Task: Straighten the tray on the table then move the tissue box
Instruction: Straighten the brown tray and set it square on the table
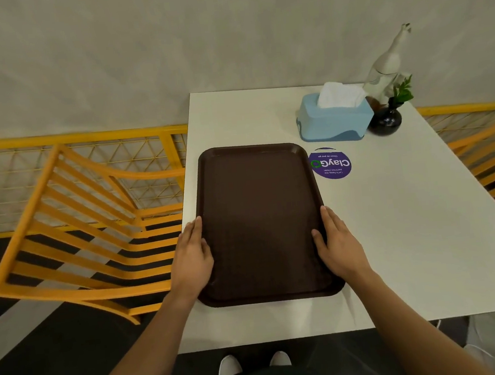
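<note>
- White table (396,233): square top, far edge against a grey wall.
- Yellow slatted chair (72,234) on the left of the table, another chair (492,169) partly in view on the right.
- Brown tray (260,204): flat on the table, left of centre, long side running away from the person, left rim close to the table's left edge.
- Left hand (191,259): palm against the tray's left rim, fingers extended along it, thumb over the rim onto the inside. Grips the tray.
- Right hand (339,245): mirrored on the right rim, fingers flat along the edge, thumb on the inner side. Also on the tray.
- Blue tissue box (335,118): far right part of the table, beyond the tray's far right corner, apart from it, white tissue sticking out the top.
- Clear glass bottle (385,65) behind the box, near the wall.
- Purple round sticker (330,164) on the tabletop, between tray and box.
- Small dark vase (385,121) with green sprig, just right of the box.
</note>
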Demonstrator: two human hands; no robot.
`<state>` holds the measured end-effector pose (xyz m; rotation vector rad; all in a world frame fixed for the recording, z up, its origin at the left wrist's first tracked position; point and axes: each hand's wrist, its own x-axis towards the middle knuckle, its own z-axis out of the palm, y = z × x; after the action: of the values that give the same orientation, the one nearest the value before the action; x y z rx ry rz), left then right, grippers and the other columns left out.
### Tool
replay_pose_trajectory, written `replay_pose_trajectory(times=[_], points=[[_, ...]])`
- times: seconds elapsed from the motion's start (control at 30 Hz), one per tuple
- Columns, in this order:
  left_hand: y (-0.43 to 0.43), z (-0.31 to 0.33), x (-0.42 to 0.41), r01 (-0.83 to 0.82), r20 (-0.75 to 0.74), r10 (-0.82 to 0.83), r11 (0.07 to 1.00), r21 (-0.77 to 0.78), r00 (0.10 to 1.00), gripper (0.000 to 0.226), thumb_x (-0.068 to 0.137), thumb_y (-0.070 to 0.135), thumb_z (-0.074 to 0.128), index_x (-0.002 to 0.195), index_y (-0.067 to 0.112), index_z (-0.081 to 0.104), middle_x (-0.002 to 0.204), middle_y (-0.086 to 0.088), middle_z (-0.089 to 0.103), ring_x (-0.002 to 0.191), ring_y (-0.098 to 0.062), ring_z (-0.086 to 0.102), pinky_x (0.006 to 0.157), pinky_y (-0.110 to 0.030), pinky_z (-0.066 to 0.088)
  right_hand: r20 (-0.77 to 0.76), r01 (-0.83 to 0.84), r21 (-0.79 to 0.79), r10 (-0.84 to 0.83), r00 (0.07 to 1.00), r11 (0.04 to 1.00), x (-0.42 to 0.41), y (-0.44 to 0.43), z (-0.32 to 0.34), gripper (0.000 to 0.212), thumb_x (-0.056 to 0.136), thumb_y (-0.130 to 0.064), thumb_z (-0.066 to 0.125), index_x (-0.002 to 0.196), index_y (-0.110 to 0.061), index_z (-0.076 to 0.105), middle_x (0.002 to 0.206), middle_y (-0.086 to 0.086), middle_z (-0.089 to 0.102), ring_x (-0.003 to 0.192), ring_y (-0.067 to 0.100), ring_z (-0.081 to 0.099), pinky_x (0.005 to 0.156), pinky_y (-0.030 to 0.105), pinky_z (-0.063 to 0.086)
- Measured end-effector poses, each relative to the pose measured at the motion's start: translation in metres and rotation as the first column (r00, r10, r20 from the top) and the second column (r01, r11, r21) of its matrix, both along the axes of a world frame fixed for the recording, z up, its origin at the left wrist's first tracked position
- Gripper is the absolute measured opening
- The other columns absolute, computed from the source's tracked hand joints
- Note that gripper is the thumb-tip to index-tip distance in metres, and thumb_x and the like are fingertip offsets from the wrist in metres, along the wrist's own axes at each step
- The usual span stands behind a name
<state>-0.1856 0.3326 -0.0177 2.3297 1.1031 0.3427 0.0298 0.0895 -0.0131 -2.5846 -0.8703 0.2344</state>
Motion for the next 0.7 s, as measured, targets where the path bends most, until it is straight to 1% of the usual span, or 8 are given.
replay_pose_trajectory(times=[0.17, 0.3, 0.43, 0.57, 0.7], points=[[-0.0025, 0.0016, -0.0034, 0.001, 0.009, -0.001, 1.0, -0.013, 1.0, 0.057, 0.104, 0.019, 0.043, 0.159, 0.019, 0.027, 0.16, -0.005, 0.036, 0.147, -0.024, 0.035, 0.114, -0.042, 0.041, -0.002, -0.002, 0.0, 0.002, 1.0, 1.0, -0.0008, -0.0015, -0.0023, 0.065, 0.104, -0.046, 0.038, 0.16, -0.021, 0.016, 0.164, 0.001, 0.026, 0.146, 0.023, 0.031, 0.11, 0.043, 0.04], [-0.001, 0.0048, -0.0002, 0.016, 0.021, -0.016, 1.0, -0.003, 1.0, 0.056, 0.104, 0.016, 0.044, 0.157, 0.016, 0.029, 0.158, -0.006, 0.04, 0.144, -0.025, 0.04, 0.113, -0.039, 0.041, 0.008, -0.013, -0.005, 0.013, 1.0, 1.0, 0.0015, 0.0011, -0.0011, 0.064, 0.105, -0.044, 0.039, 0.159, -0.019, 0.017, 0.164, 0.002, 0.027, 0.147, 0.024, 0.03, 0.115, 0.045, 0.035], [0.001, 0.006, -0.0005, 0.022, 0.029, -0.022, 1.0, -0.006, 0.999, 0.055, 0.103, 0.015, 0.044, 0.157, 0.014, 0.03, 0.158, -0.007, 0.039, 0.145, -0.025, 0.039, 0.115, -0.039, 0.041, 0.006, -0.006, -0.008, 0.006, 1.0, 1.0, 0.0016, 0.0027, 0.0001, 0.064, 0.105, -0.044, 0.038, 0.159, -0.018, 0.018, 0.163, 0.002, 0.027, 0.146, 0.025, 0.031, 0.114, 0.046, 0.036], [0.0036, 0.0063, 0.0006, 0.029, 0.036, -0.029, 1.0, 0.003, 0.999, 0.055, 0.103, 0.016, 0.045, 0.156, 0.014, 0.032, 0.158, -0.006, 0.04, 0.145, -0.024, 0.039, 0.113, -0.038, 0.041, 0.005, 0.002, -0.011, -0.002, 1.0, 1.0, 0.0001, 0.0053, 0.0021, 0.063, 0.105, -0.042, 0.039, 0.159, -0.017, 0.019, 0.163, 0.005, 0.028, 0.146, 0.027, 0.032, 0.116, 0.048, 0.033], [0.0035, 0.0063, -0.0002, 0.022, 0.044, -0.021, 1.0, -0.021, 0.999, 0.055, 0.103, 0.017, 0.045, 0.157, 0.016, 0.031, 0.159, -0.006, 0.039, 0.147, -0.025, 0.037, 0.115, -0.04, 0.04, -0.008, 0.005, -0.007, -0.005, 1.0, 1.0, -0.0004, 0.0054, 0.0024, 0.064, 0.105, -0.043, 0.039, 0.159, -0.018, 0.017, 0.164, 0.004, 0.027, 0.146, 0.026, 0.03, 0.116, 0.048, 0.032]])
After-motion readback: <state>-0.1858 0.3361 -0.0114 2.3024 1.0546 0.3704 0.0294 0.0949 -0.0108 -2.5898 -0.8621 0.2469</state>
